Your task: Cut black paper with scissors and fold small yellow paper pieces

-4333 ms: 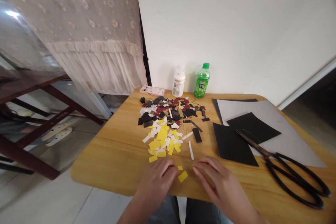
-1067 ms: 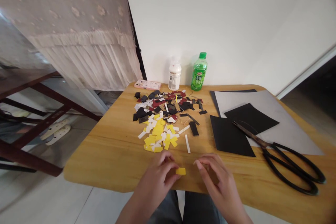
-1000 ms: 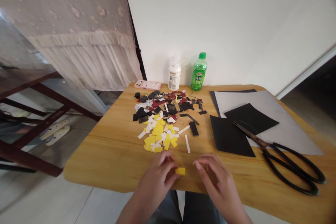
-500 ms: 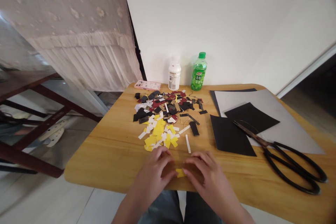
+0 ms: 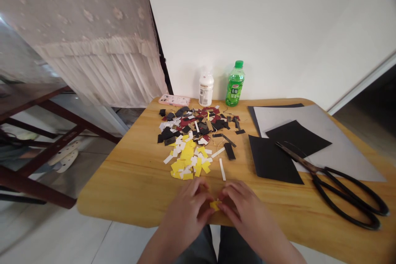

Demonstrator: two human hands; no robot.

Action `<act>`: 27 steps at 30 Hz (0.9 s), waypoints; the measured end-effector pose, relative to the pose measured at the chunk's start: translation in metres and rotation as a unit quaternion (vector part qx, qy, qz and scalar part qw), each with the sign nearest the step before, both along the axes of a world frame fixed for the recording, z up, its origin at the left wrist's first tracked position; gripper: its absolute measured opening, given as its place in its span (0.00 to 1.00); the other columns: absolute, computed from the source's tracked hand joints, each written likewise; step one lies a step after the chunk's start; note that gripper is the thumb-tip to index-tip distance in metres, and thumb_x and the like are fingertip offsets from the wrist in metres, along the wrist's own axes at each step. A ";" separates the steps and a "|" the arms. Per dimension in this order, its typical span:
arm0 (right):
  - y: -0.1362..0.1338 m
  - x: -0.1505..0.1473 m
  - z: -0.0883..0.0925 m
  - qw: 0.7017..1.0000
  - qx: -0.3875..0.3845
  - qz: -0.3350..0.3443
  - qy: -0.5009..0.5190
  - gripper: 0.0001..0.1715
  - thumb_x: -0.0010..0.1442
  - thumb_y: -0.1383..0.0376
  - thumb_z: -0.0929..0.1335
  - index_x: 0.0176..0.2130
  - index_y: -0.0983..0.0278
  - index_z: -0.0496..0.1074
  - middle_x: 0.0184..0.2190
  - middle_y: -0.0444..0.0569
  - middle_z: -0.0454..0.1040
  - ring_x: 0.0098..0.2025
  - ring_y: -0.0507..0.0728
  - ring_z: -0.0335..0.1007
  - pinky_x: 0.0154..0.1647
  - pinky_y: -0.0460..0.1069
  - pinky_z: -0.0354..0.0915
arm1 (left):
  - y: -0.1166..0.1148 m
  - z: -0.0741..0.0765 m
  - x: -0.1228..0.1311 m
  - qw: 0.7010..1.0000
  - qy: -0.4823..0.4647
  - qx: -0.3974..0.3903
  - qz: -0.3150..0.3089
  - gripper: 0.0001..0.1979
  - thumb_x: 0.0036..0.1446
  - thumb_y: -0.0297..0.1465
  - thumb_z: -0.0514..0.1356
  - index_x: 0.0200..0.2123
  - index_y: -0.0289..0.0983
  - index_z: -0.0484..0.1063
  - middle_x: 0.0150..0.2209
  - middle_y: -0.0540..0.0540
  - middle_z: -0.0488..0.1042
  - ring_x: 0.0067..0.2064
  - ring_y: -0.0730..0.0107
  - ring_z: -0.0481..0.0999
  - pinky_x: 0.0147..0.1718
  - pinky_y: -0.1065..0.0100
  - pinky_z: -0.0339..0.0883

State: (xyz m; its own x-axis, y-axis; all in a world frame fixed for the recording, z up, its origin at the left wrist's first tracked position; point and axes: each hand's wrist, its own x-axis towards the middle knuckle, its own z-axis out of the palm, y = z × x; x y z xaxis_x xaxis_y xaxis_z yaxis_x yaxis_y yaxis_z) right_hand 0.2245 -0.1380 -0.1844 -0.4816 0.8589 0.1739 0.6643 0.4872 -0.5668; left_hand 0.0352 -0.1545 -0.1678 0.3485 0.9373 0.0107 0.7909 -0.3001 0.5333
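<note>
Since about a second ago, the right hand [image 5: 244, 207] has moved across to meet the left hand [image 5: 189, 206] at a small yellow rectangular paper piece [image 5: 214, 206]. Both hands are now curled with thumb and fingers pinching it, one at each end, just above or on the near edge of the light-brown wooden tabletop [image 5: 123, 185]; whether it touches the wood I cannot tell. Just beyond the hands lies a loose heap of yellow and white paper scraps [image 5: 186, 154], with a narrow white paper strip [image 5: 222, 169] to its right. Well to the right, black-handled metal scissors [image 5: 314, 168] rest over a black paper sheet [image 5: 272, 163] and a large grey sheet [image 5: 343, 152].
</note>
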 end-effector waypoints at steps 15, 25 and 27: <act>-0.013 -0.003 -0.001 0.990 0.129 -0.027 -0.044 0.13 0.53 0.73 0.72 0.40 0.64 0.72 0.37 0.54 0.77 0.35 0.65 0.79 0.30 0.59 0.77 | -0.004 0.004 -0.001 0.999 0.021 0.027 -0.024 0.12 0.56 0.28 0.68 0.44 0.38 0.76 0.47 0.41 0.75 0.47 0.54 0.79 0.46 0.56 0.77; -0.010 0.000 0.003 0.995 0.084 -0.009 -0.058 0.14 0.51 0.79 0.72 0.36 0.64 0.73 0.36 0.52 0.77 0.36 0.65 0.78 0.31 0.60 0.77 | -0.001 0.003 0.001 0.999 0.034 0.007 -0.033 0.09 0.56 0.20 0.65 0.40 0.36 0.76 0.46 0.42 0.74 0.46 0.55 0.78 0.44 0.55 0.76; -0.009 -0.001 0.005 0.995 0.075 -0.016 -0.058 0.14 0.51 0.79 0.72 0.35 0.64 0.73 0.35 0.51 0.76 0.36 0.65 0.77 0.31 0.60 0.77 | -0.001 0.003 0.001 0.999 0.031 0.002 -0.028 0.09 0.56 0.20 0.65 0.39 0.35 0.75 0.46 0.41 0.74 0.46 0.55 0.78 0.45 0.55 0.76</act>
State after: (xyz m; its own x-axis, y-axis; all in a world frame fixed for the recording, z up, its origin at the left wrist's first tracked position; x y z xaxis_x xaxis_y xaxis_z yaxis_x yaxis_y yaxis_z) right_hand 0.2237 -0.1473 -0.1798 -0.4794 0.8425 0.2459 0.7367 0.5385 -0.4090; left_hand 0.0362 -0.1559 -0.1644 0.4004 0.9163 -0.0083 0.8041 -0.3470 0.4827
